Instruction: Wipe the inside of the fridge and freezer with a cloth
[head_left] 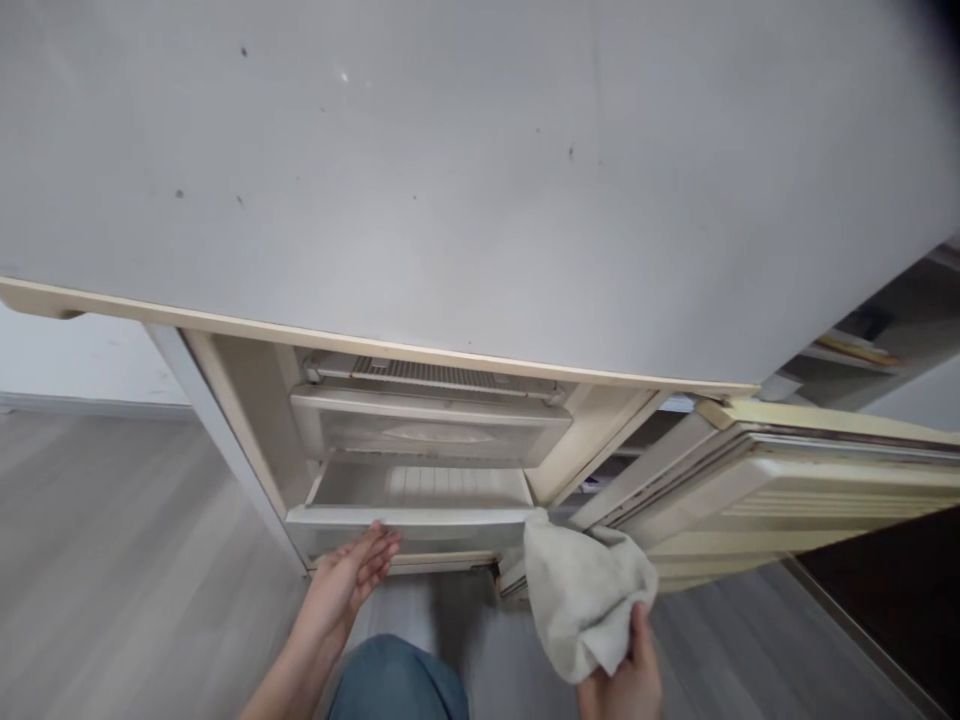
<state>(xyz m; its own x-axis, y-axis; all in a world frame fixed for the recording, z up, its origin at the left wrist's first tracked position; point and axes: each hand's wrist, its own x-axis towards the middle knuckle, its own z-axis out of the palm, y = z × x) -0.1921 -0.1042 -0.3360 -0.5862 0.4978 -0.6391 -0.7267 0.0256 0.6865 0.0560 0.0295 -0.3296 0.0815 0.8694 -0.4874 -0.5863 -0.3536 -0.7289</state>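
The left hand [349, 578] was open, its fingertips just under the lip of the lower freezer drawer [412, 515], while the right hand [626, 668] clutched a pale towel [585, 595] beside the swung-open refrigerator door [787, 500]. A crooked tug could have jolted the drawer off its runners, and the bunched towel crowded the gap by the door.

My left hand [351, 582] reaches up open, fingers [377, 550] loosely spread, bare forearm [300, 660] rising from the bottom edge. My right hand [626, 675] sits lower, closed in a grip, thumb up (the view's edge cuts off the rest).
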